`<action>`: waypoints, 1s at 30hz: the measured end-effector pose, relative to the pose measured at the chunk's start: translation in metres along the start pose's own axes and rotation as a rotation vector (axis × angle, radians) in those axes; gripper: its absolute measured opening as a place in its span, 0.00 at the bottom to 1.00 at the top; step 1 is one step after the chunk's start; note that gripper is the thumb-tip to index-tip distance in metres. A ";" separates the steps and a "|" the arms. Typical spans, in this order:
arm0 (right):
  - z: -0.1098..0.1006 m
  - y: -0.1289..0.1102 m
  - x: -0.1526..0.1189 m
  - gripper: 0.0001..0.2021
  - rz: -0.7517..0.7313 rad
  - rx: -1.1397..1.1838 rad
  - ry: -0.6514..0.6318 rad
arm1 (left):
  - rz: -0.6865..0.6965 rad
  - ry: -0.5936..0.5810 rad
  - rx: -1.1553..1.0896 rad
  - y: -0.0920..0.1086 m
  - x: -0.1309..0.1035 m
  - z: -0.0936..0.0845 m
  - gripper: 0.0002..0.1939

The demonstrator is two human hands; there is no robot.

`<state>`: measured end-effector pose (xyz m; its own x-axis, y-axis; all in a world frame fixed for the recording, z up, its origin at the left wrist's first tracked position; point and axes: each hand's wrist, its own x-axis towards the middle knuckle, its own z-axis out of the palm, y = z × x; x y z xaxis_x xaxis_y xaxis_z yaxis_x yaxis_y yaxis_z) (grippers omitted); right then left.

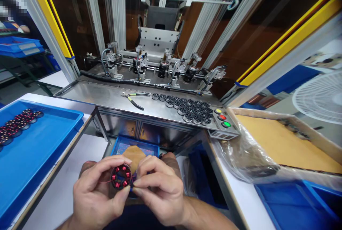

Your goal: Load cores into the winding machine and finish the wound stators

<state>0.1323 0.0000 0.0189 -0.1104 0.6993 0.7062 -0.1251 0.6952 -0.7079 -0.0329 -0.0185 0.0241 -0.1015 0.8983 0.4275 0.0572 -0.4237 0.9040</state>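
My left hand [100,187] grips a wound motor stator [114,173], a black ring with several red wire coils facing me, between thumb and fingers. Closed in a pinch at the ring's right edge is my right hand [160,187]; thin wire seems to run there, but the fingertips cover what they hold. Both hands are above my lap, in front of the machine bench. On the metal bench top [107,98] lie cutting pliers [135,100] with green-black handles, jaws pointing left. To their right sits a cluster of black stator cores [187,107] without red coils.
At left, a blue tray [53,141] holds several red-wound stators [18,125]. Beyond the bench stands a winding machine [160,41] between yellow guard posts [50,16]. Push buttons [222,117] sit at the bench's right corner, beside a plastic-lined carton [280,141] and a white fan [320,94].
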 end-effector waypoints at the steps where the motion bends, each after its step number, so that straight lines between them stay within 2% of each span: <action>1: -0.004 0.002 0.003 0.08 0.004 0.012 -0.015 | -0.081 -0.014 -0.055 0.003 0.001 0.000 0.21; 4: -0.015 0.009 0.019 0.16 -0.020 0.034 -0.112 | -0.381 -0.074 -0.232 0.012 0.003 0.001 0.15; 7: -0.020 0.011 0.037 0.14 -0.096 0.069 -0.302 | -0.560 -0.128 -0.335 0.018 0.005 0.003 0.19; 10: -0.018 0.010 0.050 0.10 -0.145 0.112 -0.422 | -0.590 -0.160 -0.381 0.020 0.007 0.008 0.23; 14: -0.014 0.008 0.054 0.11 -0.171 0.129 -0.473 | -0.619 -0.215 -0.425 0.018 0.009 0.009 0.23; 17: -0.013 0.004 0.048 0.10 -0.186 0.105 -0.411 | -0.650 -0.312 -0.449 0.012 0.011 0.004 0.25; 19: -0.012 0.002 0.040 0.06 -0.190 0.030 -0.312 | -0.666 -0.353 -0.474 0.007 0.012 0.000 0.25; 21: -0.010 0.000 0.029 0.03 -0.212 -0.084 -0.168 | -0.666 -0.346 -0.498 0.004 0.012 0.000 0.24; 24: -0.007 -0.002 0.014 0.10 -0.278 -0.242 0.019 | -0.609 -0.225 -0.509 0.003 0.010 0.005 0.23; 28: -0.006 -0.007 0.004 0.17 -0.288 -0.407 0.040 | -0.304 -0.102 -0.385 0.005 0.009 0.012 0.17; 30: -0.004 -0.009 0.002 0.18 -0.286 -0.429 0.057 | -0.154 -0.074 -0.305 0.005 0.009 0.014 0.19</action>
<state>0.1371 -0.0039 0.0267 -0.0759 0.4708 0.8790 0.2748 0.8573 -0.4354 -0.0197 -0.0110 0.0320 -0.0125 0.9558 0.2939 -0.2533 -0.2873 0.9237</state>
